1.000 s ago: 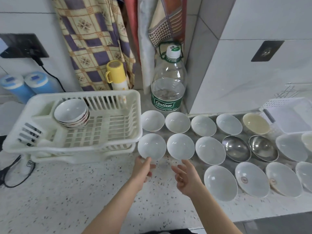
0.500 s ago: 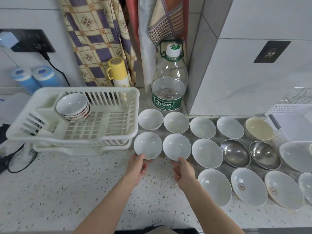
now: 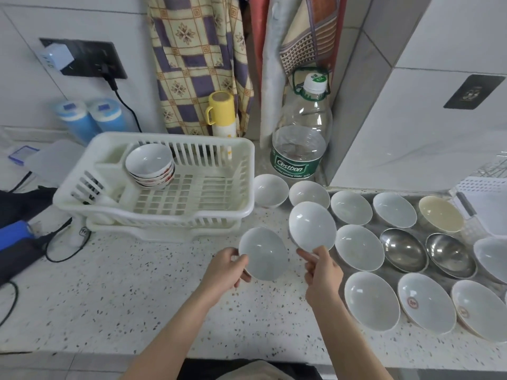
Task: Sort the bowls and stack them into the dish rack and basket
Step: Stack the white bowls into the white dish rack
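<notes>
2 white bowls (image 3: 264,253) in hands, 4 stacked bowls (image 3: 149,163) in dish rack (image 3: 241,165)

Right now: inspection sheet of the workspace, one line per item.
Surface: speckled counter, bowls laid in rows at right.
Job's things: dish rack holds a stack of patterned bowls; white basket at far right; two steel bowls among the white ones.
Clutter: water bottle, yellow mug, two blue canisters.
Grippers: left hand holds one white bowl; right hand pinches another white bowl, tilted.
Cables: black cord from wall socket; more at left edge.
Surroundings: tiled walls, hanging cloths.
</notes>
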Demonstrator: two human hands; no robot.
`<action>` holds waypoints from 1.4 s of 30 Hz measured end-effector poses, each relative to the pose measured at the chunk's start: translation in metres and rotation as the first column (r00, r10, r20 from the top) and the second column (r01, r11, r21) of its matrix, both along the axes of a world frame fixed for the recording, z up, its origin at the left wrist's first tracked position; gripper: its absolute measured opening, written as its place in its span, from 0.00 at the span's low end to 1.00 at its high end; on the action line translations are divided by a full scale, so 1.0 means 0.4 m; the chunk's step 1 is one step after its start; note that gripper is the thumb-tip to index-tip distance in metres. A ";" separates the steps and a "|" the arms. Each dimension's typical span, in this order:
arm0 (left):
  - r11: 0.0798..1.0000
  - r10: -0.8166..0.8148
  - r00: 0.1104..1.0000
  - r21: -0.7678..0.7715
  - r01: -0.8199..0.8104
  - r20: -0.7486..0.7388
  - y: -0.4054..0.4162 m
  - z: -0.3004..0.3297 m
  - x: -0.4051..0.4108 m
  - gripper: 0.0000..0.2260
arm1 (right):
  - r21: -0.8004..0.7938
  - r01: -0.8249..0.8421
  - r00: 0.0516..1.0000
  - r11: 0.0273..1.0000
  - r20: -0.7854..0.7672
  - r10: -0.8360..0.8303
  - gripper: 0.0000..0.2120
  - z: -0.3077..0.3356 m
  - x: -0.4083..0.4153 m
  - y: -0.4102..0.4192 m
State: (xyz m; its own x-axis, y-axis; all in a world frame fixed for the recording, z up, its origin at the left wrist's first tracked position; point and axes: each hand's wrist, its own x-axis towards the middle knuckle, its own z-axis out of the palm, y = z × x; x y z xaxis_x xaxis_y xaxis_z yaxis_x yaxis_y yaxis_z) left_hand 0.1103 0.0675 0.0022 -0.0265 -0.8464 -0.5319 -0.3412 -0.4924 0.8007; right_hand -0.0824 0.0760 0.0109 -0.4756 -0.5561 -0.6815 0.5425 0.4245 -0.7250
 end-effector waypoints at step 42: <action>0.807 0.416 0.635 -0.058 -0.588 -0.650 -0.351 0.109 0.503 0.13 | 0.227 -0.618 0.673 0.753 -0.341 0.656 0.07 0.043 0.500 -0.523</action>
